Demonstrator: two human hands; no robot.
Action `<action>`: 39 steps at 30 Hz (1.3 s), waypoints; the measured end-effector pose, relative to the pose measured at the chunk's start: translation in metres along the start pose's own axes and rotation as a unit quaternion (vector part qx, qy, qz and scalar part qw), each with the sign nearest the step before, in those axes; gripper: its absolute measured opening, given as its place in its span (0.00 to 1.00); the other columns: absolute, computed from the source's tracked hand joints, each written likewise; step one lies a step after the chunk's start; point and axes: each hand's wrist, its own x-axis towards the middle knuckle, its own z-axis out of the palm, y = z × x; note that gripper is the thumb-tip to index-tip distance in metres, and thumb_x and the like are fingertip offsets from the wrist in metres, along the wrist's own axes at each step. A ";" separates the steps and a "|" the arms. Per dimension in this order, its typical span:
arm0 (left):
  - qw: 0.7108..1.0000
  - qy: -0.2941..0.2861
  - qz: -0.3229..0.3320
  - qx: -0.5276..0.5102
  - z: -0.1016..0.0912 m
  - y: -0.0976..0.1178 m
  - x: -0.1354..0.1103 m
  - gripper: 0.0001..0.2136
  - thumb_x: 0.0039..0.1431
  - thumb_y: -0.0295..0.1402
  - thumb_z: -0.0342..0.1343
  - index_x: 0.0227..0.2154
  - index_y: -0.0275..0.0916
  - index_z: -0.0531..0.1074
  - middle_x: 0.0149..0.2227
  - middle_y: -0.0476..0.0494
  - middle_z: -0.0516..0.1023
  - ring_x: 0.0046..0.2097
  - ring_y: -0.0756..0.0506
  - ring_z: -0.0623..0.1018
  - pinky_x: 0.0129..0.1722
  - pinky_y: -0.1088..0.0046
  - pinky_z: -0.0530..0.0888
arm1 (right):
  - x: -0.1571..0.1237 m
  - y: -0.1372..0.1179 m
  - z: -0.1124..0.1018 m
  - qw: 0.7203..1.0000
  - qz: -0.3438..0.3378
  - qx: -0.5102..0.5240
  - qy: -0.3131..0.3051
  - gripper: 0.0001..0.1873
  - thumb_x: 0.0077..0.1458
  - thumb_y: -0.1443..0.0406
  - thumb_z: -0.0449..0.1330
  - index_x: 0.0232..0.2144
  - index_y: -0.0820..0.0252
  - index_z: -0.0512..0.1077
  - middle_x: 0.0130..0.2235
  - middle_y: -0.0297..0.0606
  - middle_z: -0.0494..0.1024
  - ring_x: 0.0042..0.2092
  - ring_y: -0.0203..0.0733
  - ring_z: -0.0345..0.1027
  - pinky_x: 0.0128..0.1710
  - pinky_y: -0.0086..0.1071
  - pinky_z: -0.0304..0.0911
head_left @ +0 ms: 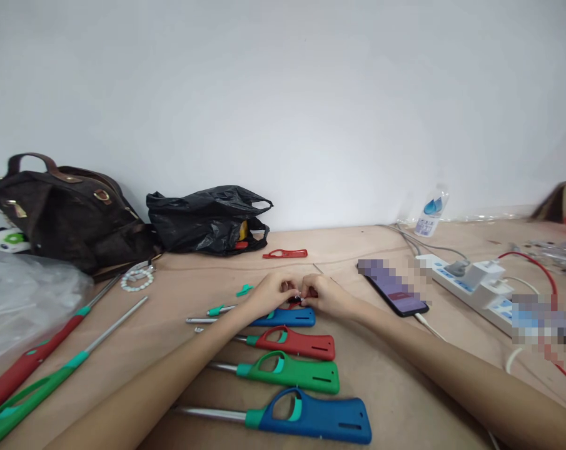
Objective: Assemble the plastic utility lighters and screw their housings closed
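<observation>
Above the row of gas lighters, my left hand [279, 291] and my right hand [324, 295] meet with their fingertips pinched. Between them is a small black part [294, 300], with something thin and pale at its right side; its exact kind is too small to tell. Just below the fingers lies a blue lighter [301, 317], partly behind my left forearm. Nearer to me, a red lighter [311, 344], a green lighter [306, 374] and another blue lighter [324, 417] lie side by side, nozzles to the left. A loose turquoise piece [244, 290] sits left of my left hand.
At the back lie a red half-shell [287, 254], a black plastic bag [202, 219] and a dark handbag [76, 212]. Two long lighters and a beaded bracelet [137, 279] are at left. To the right are a phone [393, 290], a power strip [461, 290] with cables, and a bottle [431, 212].
</observation>
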 end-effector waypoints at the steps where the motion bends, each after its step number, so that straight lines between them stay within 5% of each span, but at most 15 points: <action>1: 1.000 -0.003 -0.001 -0.006 -0.002 0.000 0.000 0.03 0.54 0.27 0.56 0.27 0.35 0.72 0.22 0.53 0.71 0.25 0.50 0.70 0.24 0.79 0.63 | 0.000 -0.001 0.000 1.000 0.002 -0.004 -0.003 0.08 0.45 0.77 0.59 0.23 0.60 0.68 0.28 0.34 0.72 0.32 0.38 0.66 0.32 0.28 0.60; 22: 0.992 -0.053 0.088 0.078 -0.021 -0.009 -0.019 0.11 0.55 0.19 0.49 0.31 0.36 0.76 0.35 0.45 0.74 0.39 0.47 0.73 0.40 0.76 0.67 | -0.003 -0.007 0.000 0.999 0.052 0.010 -0.003 0.06 0.48 0.74 0.57 0.25 0.60 0.66 0.27 0.31 0.69 0.28 0.34 0.61 0.27 0.27 0.54; 39: 0.992 -0.062 0.077 0.084 -0.020 -0.003 -0.022 0.11 0.51 0.19 0.47 0.25 0.36 0.72 0.31 0.46 0.72 0.34 0.48 0.71 0.35 0.76 0.65 | -0.003 -0.011 0.005 0.997 0.082 0.002 0.011 0.08 0.48 0.75 0.59 0.24 0.60 0.66 0.28 0.32 0.72 0.31 0.36 0.65 0.30 0.28 0.58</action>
